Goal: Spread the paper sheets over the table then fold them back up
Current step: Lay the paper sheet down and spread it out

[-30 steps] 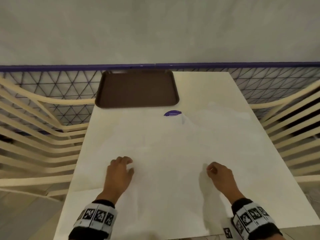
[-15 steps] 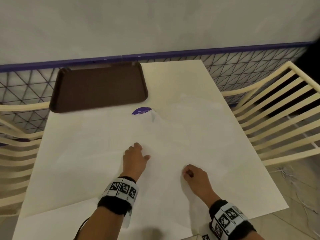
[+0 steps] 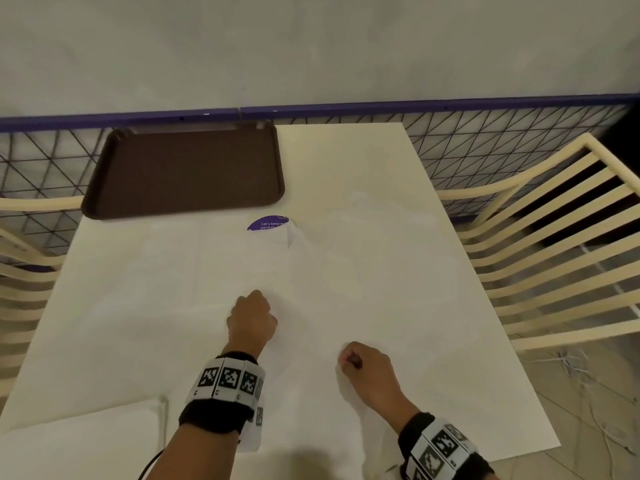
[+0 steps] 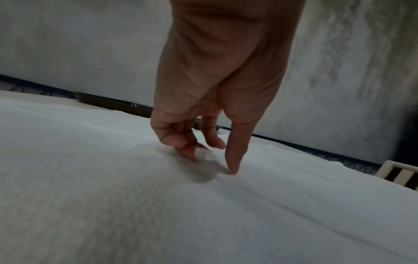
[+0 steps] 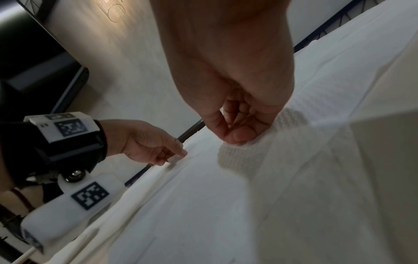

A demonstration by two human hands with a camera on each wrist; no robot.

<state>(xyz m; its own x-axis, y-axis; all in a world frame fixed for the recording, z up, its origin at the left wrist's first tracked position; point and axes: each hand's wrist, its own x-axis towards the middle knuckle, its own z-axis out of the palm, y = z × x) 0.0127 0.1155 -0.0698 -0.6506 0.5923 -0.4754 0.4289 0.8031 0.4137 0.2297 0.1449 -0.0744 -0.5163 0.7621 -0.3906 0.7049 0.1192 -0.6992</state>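
The paper sheets [image 3: 363,278] lie spread flat over most of the counter [image 3: 346,150], reaching from its near edge up to a purple round sticker [image 3: 268,224] that one sheet half covers. So the spreading looks done, or nearly so, and the folding seems to be just starting; all of the folding back up is left, as far as I can judge.

The right hand [image 3: 367,368], nearer than the sticker and toward the counter's right side, pinches a raised edge of sheet between thumb and curled fingers [image 5: 239,137]; a flap of it hangs lifted below the grip. The left hand [image 3: 252,320], directly nearer than the sticker, comes down on the paper with fingers [image 4: 233,157] bent toward it, one fingertip touching the sheet and a small pucker of paper caught between the others and the thumb. That looks like a light pinch, though blur makes it uncertain.

The paper is thin, white and soft, with a fine embossed waffle pattern, faint crease lines and a limp drape where lifted. It is likely to slide or tear if tugged.

Beyond the sticker sits a dark brown, smooth, rounded-corner tray [image 3: 187,168]. Cream slatted chairs [image 3: 554,237] flank the counter.
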